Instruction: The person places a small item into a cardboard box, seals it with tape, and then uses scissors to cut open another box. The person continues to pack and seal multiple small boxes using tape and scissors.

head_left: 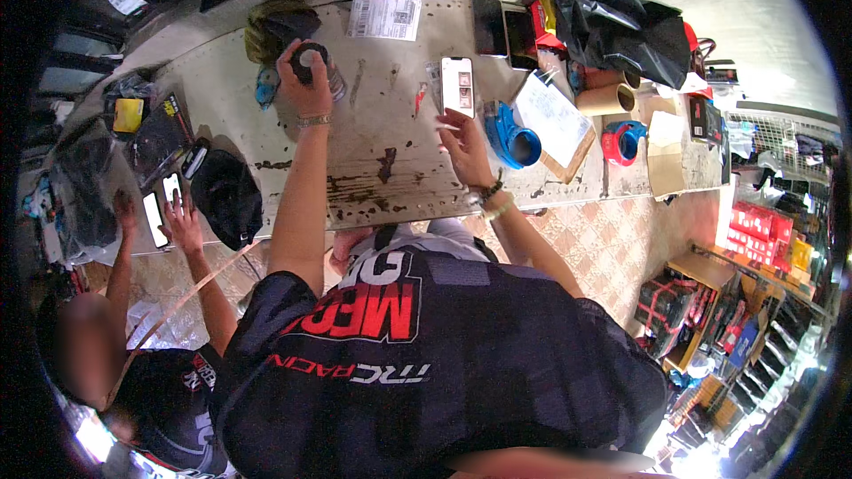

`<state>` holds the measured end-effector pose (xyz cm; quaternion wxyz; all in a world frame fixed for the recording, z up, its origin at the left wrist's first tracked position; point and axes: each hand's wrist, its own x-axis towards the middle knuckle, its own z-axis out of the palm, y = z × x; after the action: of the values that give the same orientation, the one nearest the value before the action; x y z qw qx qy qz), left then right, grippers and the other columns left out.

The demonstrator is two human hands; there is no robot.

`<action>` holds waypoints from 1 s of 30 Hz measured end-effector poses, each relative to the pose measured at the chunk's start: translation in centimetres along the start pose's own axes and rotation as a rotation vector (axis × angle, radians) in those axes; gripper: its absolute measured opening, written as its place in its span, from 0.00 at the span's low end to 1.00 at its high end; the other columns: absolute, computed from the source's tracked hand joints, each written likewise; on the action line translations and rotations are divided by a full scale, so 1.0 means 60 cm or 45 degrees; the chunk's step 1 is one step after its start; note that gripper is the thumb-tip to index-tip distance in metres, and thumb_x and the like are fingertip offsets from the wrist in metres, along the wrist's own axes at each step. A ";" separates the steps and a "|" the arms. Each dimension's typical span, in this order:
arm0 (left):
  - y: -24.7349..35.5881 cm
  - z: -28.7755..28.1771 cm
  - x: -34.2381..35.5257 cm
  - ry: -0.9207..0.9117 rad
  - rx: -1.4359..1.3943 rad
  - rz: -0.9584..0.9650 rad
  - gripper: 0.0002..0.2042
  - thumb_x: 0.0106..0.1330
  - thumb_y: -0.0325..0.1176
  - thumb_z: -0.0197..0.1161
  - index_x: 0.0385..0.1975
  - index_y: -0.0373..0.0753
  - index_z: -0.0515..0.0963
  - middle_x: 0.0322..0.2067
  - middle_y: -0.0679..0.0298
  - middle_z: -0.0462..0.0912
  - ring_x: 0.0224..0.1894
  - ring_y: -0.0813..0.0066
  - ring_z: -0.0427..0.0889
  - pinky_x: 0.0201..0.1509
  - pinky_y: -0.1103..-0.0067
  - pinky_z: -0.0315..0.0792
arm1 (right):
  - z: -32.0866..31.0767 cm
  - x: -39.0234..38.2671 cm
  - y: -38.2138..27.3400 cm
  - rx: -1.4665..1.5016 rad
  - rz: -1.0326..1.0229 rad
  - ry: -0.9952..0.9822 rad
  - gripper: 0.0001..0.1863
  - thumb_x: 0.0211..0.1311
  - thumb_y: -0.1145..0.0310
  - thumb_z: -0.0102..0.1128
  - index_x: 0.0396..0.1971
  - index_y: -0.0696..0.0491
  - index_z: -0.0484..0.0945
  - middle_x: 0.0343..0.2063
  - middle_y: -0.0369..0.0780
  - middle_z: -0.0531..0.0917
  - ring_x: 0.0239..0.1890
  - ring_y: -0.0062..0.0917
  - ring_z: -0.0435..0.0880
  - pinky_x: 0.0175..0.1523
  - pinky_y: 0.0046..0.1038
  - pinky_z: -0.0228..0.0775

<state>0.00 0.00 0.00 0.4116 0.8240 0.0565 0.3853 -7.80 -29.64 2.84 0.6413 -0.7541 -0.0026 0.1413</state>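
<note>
My left hand (pixel 304 80) grips a dark cylindrical item (pixel 315 60) at the back left of the worn table (pixel 373 186). Beside it are a crumpled dark olive bundle (pixel 271 27) and a small blue object (pixel 265 87). My right hand (pixel 461 146) has its fingers loosely apart, the fingertips at the lower edge of a white phone (pixel 457 87) with a lit screen. Just to its right lies a blue tape dispenser (pixel 522 146). A small red-and-white piece (pixel 419 98) and a white printed label (pixel 383 18) also lie on the tabletop.
A co-worker at the left has hands (pixel 182 226) by two phones, near a black bag (pixel 226 195). Along the right are a clipboard (pixel 550 115), cardboard tubes (pixel 603 102), a red-blue dispenser (pixel 621 142) and black plastic (pixel 621 27). Shelves (pixel 692 337) stand at the lower right.
</note>
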 end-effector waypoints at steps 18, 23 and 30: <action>-0.047 -0.024 -0.135 -0.150 -0.921 -1.018 0.30 0.62 0.49 0.60 0.59 0.38 0.64 0.58 0.53 0.71 0.63 0.57 0.65 0.70 0.58 0.52 | -0.057 -0.219 -0.410 0.356 -1.629 -0.425 0.04 0.56 0.71 0.59 0.24 0.47 0.77 0.28 0.34 0.80 0.34 0.23 0.78 0.35 0.28 0.73; 0.025 -0.077 -0.232 -0.380 -3.079 -1.004 0.24 0.70 0.45 0.45 0.62 0.41 0.63 0.64 0.58 0.62 0.70 0.55 0.52 0.72 0.47 0.34 | -0.190 -0.102 -0.178 -0.876 -1.361 0.498 0.04 0.48 0.77 0.58 0.25 0.53 0.76 0.26 0.38 0.80 0.31 0.32 0.79 0.37 0.33 0.70; 0.041 -0.067 -0.292 -0.423 -0.208 -0.769 0.23 0.72 0.44 0.48 0.62 0.39 0.63 0.65 0.60 0.61 0.67 0.59 0.57 0.70 0.43 0.44 | -0.665 -0.042 0.238 -0.693 0.523 2.487 0.33 0.48 0.53 0.69 0.52 0.53 0.67 0.49 0.48 0.70 0.51 0.39 0.70 0.55 0.43 0.67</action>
<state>-15.51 -6.24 -7.08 0.5749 0.7860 0.1989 0.1103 -4.12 -71.18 -4.96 0.1353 -0.6455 0.6158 -0.4311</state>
